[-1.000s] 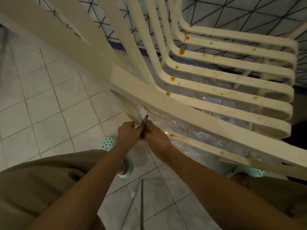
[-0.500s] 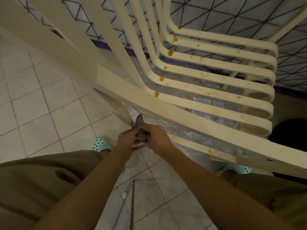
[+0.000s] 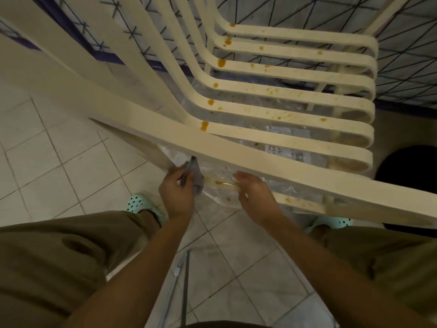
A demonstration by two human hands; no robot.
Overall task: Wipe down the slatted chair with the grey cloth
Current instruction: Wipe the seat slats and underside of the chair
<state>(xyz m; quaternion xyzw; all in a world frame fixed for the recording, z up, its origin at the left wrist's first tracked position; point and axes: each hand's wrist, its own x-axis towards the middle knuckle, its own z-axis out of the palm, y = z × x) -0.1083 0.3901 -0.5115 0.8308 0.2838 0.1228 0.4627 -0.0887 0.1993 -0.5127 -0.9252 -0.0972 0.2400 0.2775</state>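
Now left hand (image 3: 176,195) fingers clutch grey cloth (image 3: 194,177) — top hidden under slatted chair (image 3: 236,152) rail; right hand (image 3: 254,194) fingers spread.

Pale tiled floor (image 3: 59,162), slatted chair (image 3: 260,159) standing on it, crinkled clear plastic sheet (image 3: 220,197) beneath.

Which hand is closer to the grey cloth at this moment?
Left. The left hand grips the grey cloth under the chair's armrest; the right hand is open, apart, to the cloth's right.
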